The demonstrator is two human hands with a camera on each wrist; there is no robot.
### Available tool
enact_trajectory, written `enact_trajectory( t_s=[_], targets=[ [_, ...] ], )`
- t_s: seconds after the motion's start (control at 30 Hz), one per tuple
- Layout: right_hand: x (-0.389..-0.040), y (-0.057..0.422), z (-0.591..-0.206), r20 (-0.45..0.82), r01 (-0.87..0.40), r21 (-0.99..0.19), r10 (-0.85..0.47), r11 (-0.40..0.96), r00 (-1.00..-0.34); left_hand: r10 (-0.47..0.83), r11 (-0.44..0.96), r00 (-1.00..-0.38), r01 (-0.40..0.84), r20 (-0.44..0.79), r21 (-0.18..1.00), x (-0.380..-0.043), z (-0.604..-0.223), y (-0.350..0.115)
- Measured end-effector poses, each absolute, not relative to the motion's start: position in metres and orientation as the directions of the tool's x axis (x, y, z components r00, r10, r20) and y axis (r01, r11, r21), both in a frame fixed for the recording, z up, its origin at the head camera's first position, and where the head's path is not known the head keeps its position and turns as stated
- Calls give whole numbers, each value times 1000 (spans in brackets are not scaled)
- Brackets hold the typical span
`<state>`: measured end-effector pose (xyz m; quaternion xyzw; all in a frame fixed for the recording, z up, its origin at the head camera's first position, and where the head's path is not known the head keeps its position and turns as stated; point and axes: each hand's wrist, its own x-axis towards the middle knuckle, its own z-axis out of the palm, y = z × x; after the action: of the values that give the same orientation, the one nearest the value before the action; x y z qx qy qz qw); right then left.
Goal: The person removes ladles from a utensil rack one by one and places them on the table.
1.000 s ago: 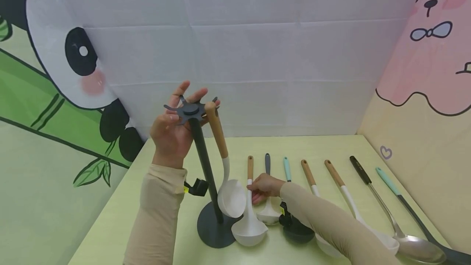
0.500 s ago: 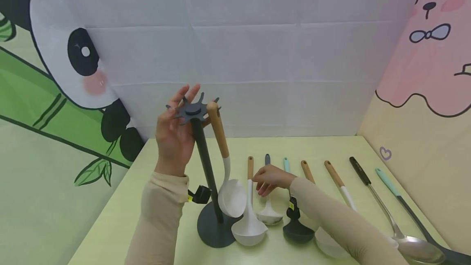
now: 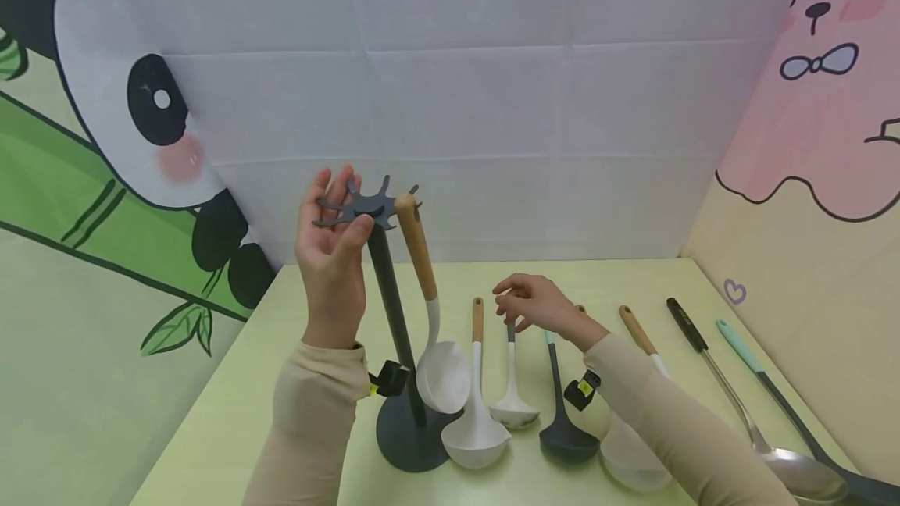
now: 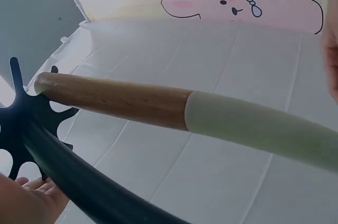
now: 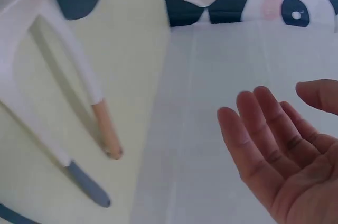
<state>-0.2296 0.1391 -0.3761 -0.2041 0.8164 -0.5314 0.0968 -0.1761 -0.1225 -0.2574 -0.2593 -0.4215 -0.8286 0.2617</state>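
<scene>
A dark grey utensil stand [image 3: 390,295] with a hooked top stands on the table, and a white ladle with a wooden handle [image 3: 416,248] hangs from it. My left hand [image 3: 332,256] is at the hooked top, fingers extended behind the hooks and thumb at the hub; the left wrist view shows the hooked top [image 4: 31,113] beside that hand. My right hand [image 3: 537,304] is above the table with relaxed fingers and holds nothing. Below it lie a white ladle with a grey handle [image 3: 512,389] and a wooden-handled white ladle [image 3: 477,404].
Further right lie a black ladle [image 3: 562,428], another white ladle [image 3: 633,455] partly under the right sleeve, a wooden-handled utensil [image 3: 638,330], a metal spoon with black handle [image 3: 801,471] and a mint-handled dark utensil [image 3: 773,389]. A white sheet [image 3: 457,100] hangs behind the table.
My right hand has left the wooden-handled white ladle on the table, rising and moving right. My left hand has shifted on the stand's top, its thumb now in front at the hub.
</scene>
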Motion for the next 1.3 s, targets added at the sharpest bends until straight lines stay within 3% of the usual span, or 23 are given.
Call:
enact_trajectory(
  t_s=[0.27, 0.63, 1.3],
  targets=[
    [-216, 137, -329, 278, -371, -911, -394, 181, -876, -268, -497, -701, 689, 661, 528, -179, -258, -121],
    [-197, 118, -279, 467, -534, -842, -396, 72, -790, -215, -611, -737, 613, 641, 500, -184, -255, -122],
    [-212, 95, -245, 588, -591, -786, -516, -182, -623, -77, -703, -796, 471, 601, 533, -183, -253, -122]
  ],
)
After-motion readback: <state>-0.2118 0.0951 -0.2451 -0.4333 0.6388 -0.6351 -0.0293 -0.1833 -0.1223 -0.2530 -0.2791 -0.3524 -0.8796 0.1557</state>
